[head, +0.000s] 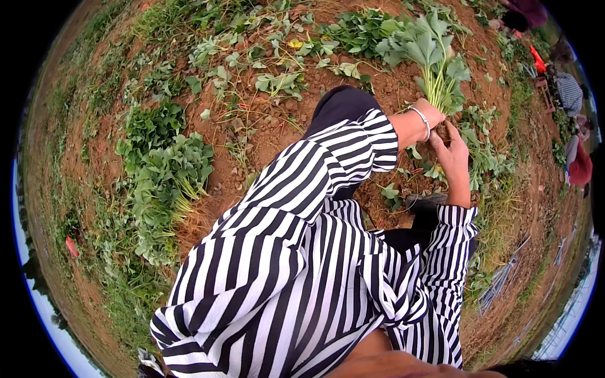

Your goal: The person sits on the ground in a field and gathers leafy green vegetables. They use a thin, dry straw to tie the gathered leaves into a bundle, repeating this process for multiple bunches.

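Note:
My left hand, with a silver bangle at its wrist, is closed around the pale stems of a bunch of strawberry plants. The leaves fan out away from me, beyond the fist. Just below it, the thumb and forefinger of my right hand pinch at the brown root end of the same bunch. Most of the roots are hidden between the two hands. To my left lies a heap of similar plants, their stems and reddish-brown roots turned towards me.
Loose plants and runners spread over the reddish soil ahead. My dark-clad knee and shoe are close to the hands. Other people crouch at the far right. Thin grey rods lie on the ground at right.

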Demonstrator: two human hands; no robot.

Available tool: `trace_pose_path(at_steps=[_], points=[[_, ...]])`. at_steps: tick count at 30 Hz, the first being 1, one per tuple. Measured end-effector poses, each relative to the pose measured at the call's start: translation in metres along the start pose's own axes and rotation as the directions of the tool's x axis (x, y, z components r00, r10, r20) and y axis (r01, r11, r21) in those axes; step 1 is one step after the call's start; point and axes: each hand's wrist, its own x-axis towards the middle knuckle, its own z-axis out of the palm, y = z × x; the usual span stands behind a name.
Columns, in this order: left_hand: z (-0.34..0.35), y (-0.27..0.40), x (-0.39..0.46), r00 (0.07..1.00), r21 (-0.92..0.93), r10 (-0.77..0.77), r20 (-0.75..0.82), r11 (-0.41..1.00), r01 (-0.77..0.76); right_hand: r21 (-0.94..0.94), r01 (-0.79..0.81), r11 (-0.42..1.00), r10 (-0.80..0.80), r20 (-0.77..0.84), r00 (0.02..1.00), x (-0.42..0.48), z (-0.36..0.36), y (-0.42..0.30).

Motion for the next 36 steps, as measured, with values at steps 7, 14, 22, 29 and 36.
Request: trace_pose_path(at_steps=[7, 14, 22, 29, 36], points=[[0.027, -0.027, 0.013, 0.951, 0.545, 0.308, 0.017, 0.795, -0.267, -0.443, -0.027, 0.896, -0.022, -0.104, 0.994, -0.014, -0.007, -0.005], [0.023, -0.011, -0.01, 0.878, 0.345, 0.476, -0.047, 0.833, -0.433, -0.71, 0.242, 0.662, -0.518, -0.199, 0.832, -0.014, -0.012, -0.02], [-0.007, 0.049, -0.033, 0.852, 0.176, 0.523, -0.028, 0.842, -0.51, 0.336, 0.344, 0.877, -0.201, -0.394, 0.897, 0.001, -0.008, -0.056], [-0.157, 0.121, -0.039, 0.541, 0.44, 0.777, -0.321, 0.628, -0.642, 0.292, 0.097, 0.951, 0.026, -0.39, 0.92, 0.02, -0.019, -0.021], [-0.441, 0.0, -0.17, 0.044, 0.755, 0.802, -0.595, 0.577, -0.312, 0.112, -0.039, 0.993, 0.042, -0.02, 0.999, 0.019, 0.023, 0.097]])
